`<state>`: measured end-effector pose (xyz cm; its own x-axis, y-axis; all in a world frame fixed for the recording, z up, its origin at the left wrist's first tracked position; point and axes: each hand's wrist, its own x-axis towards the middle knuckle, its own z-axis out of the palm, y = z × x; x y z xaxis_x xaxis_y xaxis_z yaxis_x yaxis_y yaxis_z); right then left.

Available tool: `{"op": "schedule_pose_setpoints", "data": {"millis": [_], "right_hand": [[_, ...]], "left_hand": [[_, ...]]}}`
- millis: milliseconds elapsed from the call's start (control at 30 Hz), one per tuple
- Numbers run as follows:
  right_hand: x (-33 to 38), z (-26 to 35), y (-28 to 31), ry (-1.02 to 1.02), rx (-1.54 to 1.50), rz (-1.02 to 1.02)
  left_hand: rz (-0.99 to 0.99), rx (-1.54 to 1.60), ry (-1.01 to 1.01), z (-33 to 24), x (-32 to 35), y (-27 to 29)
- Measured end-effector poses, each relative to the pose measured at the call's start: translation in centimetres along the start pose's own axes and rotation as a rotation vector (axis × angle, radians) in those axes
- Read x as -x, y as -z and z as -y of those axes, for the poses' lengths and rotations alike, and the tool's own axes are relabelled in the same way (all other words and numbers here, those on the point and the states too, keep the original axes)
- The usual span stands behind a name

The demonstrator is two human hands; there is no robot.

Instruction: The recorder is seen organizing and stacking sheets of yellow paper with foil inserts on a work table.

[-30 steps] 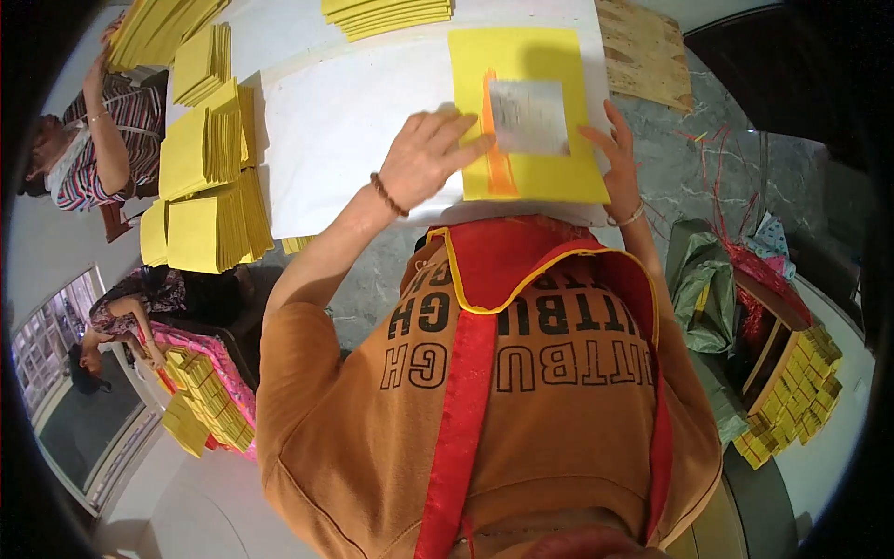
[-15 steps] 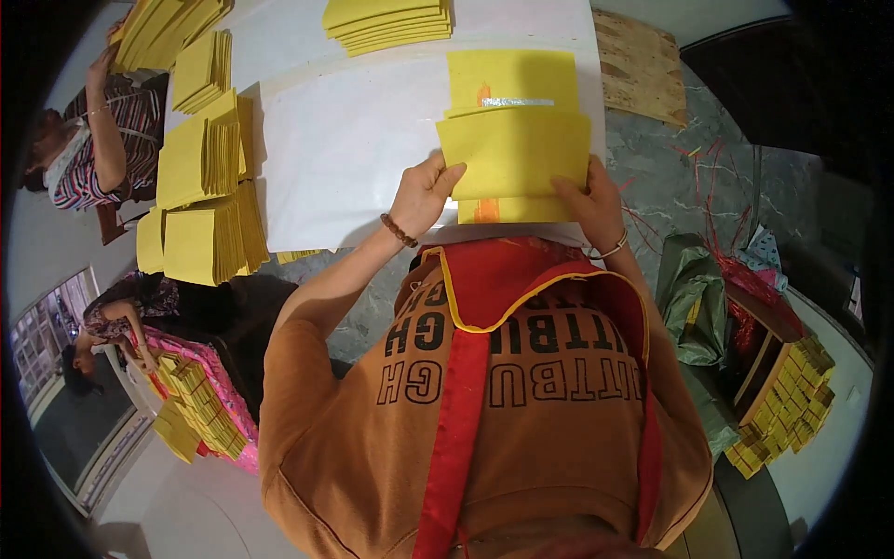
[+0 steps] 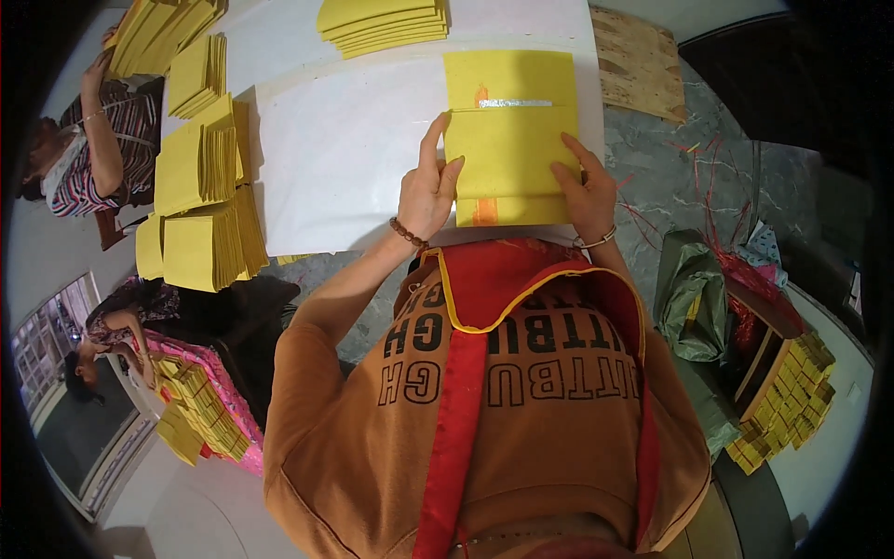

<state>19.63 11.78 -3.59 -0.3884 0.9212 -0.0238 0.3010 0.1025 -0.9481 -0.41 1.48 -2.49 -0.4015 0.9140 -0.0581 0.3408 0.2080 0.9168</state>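
A folded yellow paper packet [image 3: 510,154] lies flat over a larger yellow sheet [image 3: 521,76], which shows above and below it. The sheet has an orange mark and a silvery strip just beyond the packet's far edge. My left hand [image 3: 430,182] is at the packet's left edge, index finger stretched toward the far corner and thumb against the side. At the right edge, my right hand [image 3: 587,191] rests with thumb and index finger spread over the paper. Neither hand pinches it. The other fingers are partly hidden.
Stacks of yellow packets [image 3: 191,168] line the white table's [image 3: 345,140] left side; another stack [image 3: 382,20] sits at the back. Two people work at left, one by a pink-lined box [image 3: 247,424]. Green plastic bags [image 3: 691,298] and bundled yellow packets [image 3: 782,405] are at right.
The packet, held slightly raised and tilted before, now lies flat and square on the sheet. My fingers have loosened and spread along its edges, the left index finger reaching farther up.
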Motion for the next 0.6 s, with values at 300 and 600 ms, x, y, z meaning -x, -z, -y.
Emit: {"op": "schedule_pose_setpoints", "data": {"millis": [300,600], "right_hand": [[-0.1,-0.4,-0.7,-0.042,-0.047,-0.092],[-0.1,-0.5,-0.8,-0.095,-0.091,-0.103]], "left_hand": [[0.041,-0.028,0.002,0.4,-0.5,0.0],[0.084,-0.072,0.145,-1.6,-0.7,1.3]]}}
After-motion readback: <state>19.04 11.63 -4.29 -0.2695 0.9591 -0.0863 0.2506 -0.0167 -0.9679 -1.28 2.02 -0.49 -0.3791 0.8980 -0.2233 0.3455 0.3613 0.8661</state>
